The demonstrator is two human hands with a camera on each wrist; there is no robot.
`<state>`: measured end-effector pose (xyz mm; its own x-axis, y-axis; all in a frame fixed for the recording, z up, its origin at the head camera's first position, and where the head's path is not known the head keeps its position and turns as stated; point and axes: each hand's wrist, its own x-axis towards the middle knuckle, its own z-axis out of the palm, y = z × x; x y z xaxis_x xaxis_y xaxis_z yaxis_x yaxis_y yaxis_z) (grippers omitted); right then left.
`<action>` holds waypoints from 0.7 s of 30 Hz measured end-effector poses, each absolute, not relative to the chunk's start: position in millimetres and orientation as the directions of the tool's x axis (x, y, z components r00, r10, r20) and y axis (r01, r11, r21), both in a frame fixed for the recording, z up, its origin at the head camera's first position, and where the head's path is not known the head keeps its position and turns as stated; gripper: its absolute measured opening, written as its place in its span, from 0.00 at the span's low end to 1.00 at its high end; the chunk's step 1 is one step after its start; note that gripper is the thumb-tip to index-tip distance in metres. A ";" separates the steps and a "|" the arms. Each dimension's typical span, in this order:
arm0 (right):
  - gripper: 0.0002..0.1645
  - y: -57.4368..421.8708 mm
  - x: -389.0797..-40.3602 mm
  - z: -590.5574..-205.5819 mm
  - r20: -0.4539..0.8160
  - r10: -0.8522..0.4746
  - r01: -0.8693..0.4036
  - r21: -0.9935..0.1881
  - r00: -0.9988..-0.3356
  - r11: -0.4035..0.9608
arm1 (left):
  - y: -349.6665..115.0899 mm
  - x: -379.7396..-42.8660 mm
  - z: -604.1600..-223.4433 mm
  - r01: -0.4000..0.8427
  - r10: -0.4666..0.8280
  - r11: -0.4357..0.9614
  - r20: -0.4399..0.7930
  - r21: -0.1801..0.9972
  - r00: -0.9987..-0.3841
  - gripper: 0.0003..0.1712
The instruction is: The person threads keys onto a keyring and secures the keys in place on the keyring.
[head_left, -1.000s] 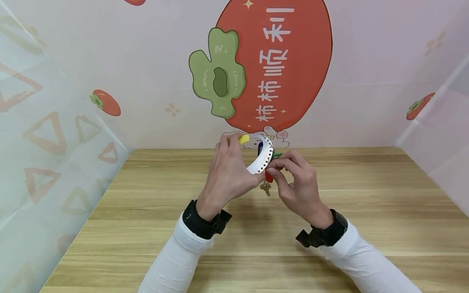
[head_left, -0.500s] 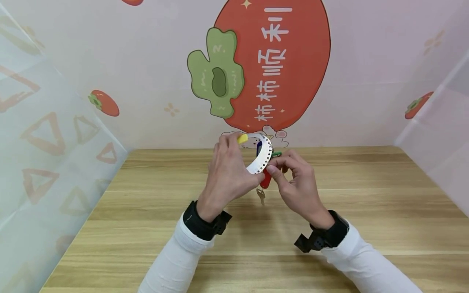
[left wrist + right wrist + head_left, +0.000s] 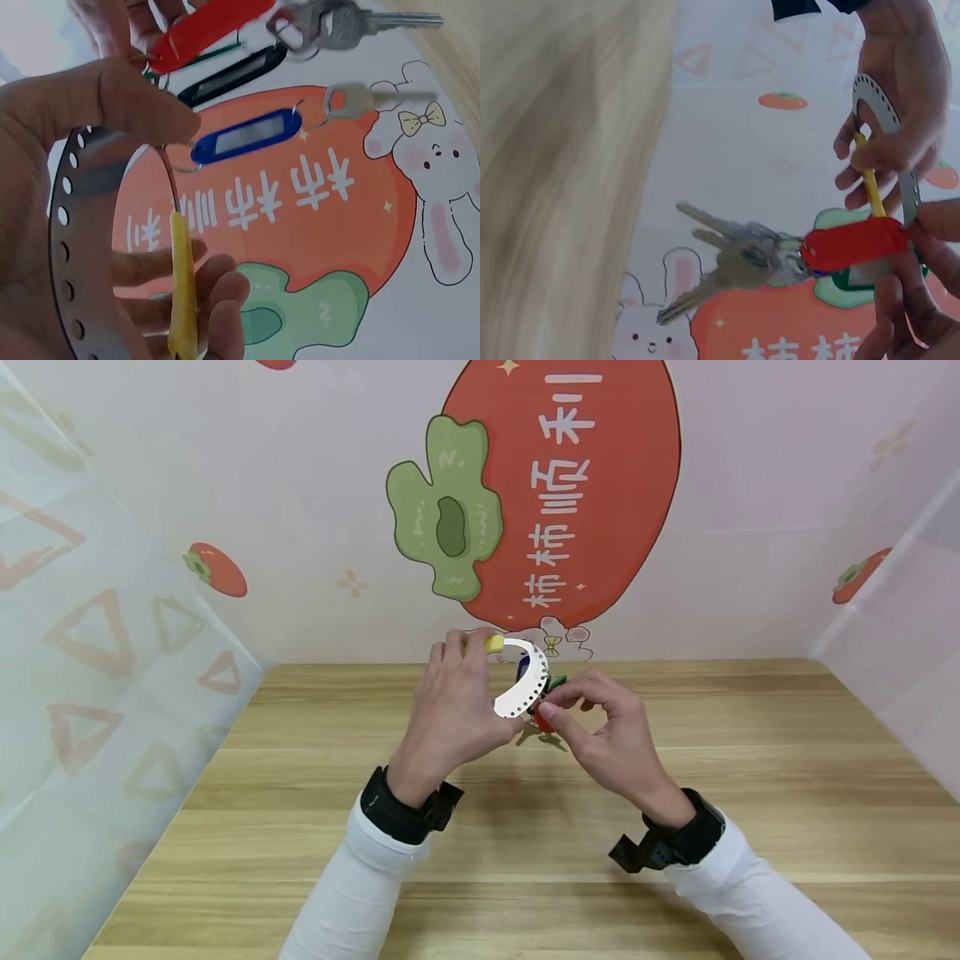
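My left hand (image 3: 453, 706) grips a curved white band (image 3: 531, 681) with a row of small holes along its edge and a yellow piece (image 3: 494, 643) at its far end. Beside the band's right edge, thumb and forefinger of my right hand (image 3: 607, 722) pinch at the end of a red key tag (image 3: 851, 246). In the left wrist view, a blue key tag (image 3: 247, 137) and a black key tag (image 3: 238, 75) hang with keys (image 3: 352, 28) on small rings. A green key tag (image 3: 557, 682) shows by my right fingertips. My fingers partly hide the rings at the holes.
Both hands are held above a wooden table (image 3: 495, 860). Behind it stands a pale printed backdrop (image 3: 315, 493) with a large red fruit drawing, and a side panel (image 3: 97, 652) borders the left. Each wrist wears a black strap with a camera.
The left hand and band have shifted slightly left and turned a little. The red key tag dropped lower, then came up again; the keys below it have swung and now show spread apart.
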<state>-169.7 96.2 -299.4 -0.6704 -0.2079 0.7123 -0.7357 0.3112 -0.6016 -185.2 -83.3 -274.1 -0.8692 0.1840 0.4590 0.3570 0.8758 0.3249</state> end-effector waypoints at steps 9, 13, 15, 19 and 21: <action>0.04 107.9 -166.3 -284.8 0.691 -0.258 -0.730 -0.576 -0.675 0.368 | -90.6 -189.6 -275.4 0.399 0.258 0.879 0.442 0.261 -0.859 0.52; 0.03 115.2 -176.7 -292.0 0.700 -0.244 -0.730 -0.567 -0.671 0.380 | -93.5 -192.2 -276.4 0.411 0.284 0.883 0.437 0.227 -0.853 0.52; 0.03 119.6 -183.8 -297.9 0.687 -0.238 -0.714 -0.574 -0.686 0.401 | -94.7 -193.6 -277.2 0.419 0.296 0.882 0.438 0.217 -0.849 0.51; 0.04 128.1 -194.9 -307.2 0.639 -0.224 -0.658 -0.598 -0.736 0.458 | -95.6 -196.3 -279.5 0.432 0.311 0.877 0.439 0.208 -0.843 0.51; 0.06 131.4 -198.1 -308.8 0.613 -0.215 -0.630 -0.616 -0.760 0.472 | -95.5 -197.2 -280.2 0.445 0.331 0.875 0.435 0.191 -0.838 0.51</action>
<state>-198.1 131.4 -308.8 -0.7602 -0.2148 0.6132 -0.6304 0.4720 -0.6163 -197.2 -95.5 -280.2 -0.8376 0.3309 0.4347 0.4448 0.8750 0.1911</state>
